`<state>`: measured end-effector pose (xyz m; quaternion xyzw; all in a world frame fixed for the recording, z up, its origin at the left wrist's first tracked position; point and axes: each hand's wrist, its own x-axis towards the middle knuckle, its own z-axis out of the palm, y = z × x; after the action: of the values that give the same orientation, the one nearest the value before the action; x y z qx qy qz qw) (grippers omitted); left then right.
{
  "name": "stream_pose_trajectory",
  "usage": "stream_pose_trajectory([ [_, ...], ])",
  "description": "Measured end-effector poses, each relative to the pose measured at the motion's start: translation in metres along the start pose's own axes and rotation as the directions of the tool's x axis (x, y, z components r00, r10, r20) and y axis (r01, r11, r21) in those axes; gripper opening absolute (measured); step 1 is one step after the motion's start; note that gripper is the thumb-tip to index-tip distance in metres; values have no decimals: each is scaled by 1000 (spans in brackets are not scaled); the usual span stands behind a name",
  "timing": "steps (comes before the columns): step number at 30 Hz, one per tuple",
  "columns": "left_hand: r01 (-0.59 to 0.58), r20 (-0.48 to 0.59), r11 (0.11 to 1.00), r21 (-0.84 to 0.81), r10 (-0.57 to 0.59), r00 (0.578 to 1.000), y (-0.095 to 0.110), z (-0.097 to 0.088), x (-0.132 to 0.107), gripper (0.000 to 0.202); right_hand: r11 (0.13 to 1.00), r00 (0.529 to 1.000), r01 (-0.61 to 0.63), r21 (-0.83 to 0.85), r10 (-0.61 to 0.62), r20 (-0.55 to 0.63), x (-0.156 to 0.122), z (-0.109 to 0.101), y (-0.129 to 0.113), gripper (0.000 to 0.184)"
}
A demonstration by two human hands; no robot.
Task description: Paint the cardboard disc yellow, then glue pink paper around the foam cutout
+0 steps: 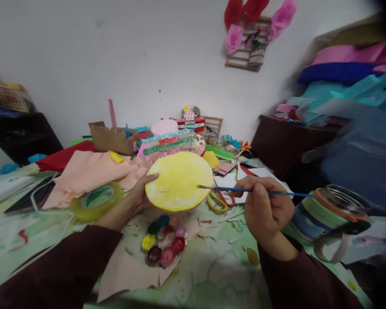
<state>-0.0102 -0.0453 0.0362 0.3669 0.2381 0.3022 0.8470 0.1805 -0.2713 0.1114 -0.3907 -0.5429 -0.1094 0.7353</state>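
Note:
My left hand (pixel 140 193) grips the left edge of a round disc painted yellow (pixel 179 181), holding it tilted above the table. My right hand (pixel 265 208) is closed in a pinch on a thin blue paintbrush (pixel 260 192); its tip touches the right edge of the disc. Below the disc, a round paint palette (pixel 165 245) with yellow, green, blue, red and pink wells lies on a peach sheet of paper (pixel 128 268).
A roll of clear tape (pixel 96 201) lies left of my left hand, on peach paper (pixel 86 174). Scissors with yellow and red handles (pixel 218 201) sit under the brush. A striped glass jar (pixel 328 212) lies at right. Cardboard box (pixel 111 138), craft pieces and stacked coloured paper (pixel 344 73) crowd the back.

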Motion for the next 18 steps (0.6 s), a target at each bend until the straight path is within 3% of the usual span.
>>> stream_pose_trajectory([
  [3, -191, 73, 980, 54, 187, 980, -3, -5, 7, 74, 988, 964, 124, 90, -142, 223, -13, 7, -7, 18],
  [6, -396, 29, 906, 152, 396, 918, -1, -14, 17, 78, 983, 820, 155, 101, -185, 541, -24, 17, -13, 16],
  [8, -455, 29, 869, 195, 459, 888, 1, -20, 23, 79, 987, 736, 125, 104, -163, 657, -32, 27, -14, 16],
  [9, -470, 35, 859, 205, 473, 880, 2, -22, 25, 79, 989, 714, 111, 100, -150, 684, -36, 31, -12, 16],
  [13, -499, 58, 843, 203, 498, 865, 2, -25, 28, 76, 995, 697, 92, 44, -96, 711, -55, 44, -1, 12],
  [18, -518, 83, 830, 207, 513, 855, 3, -24, 29, 69, 998, 654, 54, 25, -54, 754, -67, 47, 6, 11],
])
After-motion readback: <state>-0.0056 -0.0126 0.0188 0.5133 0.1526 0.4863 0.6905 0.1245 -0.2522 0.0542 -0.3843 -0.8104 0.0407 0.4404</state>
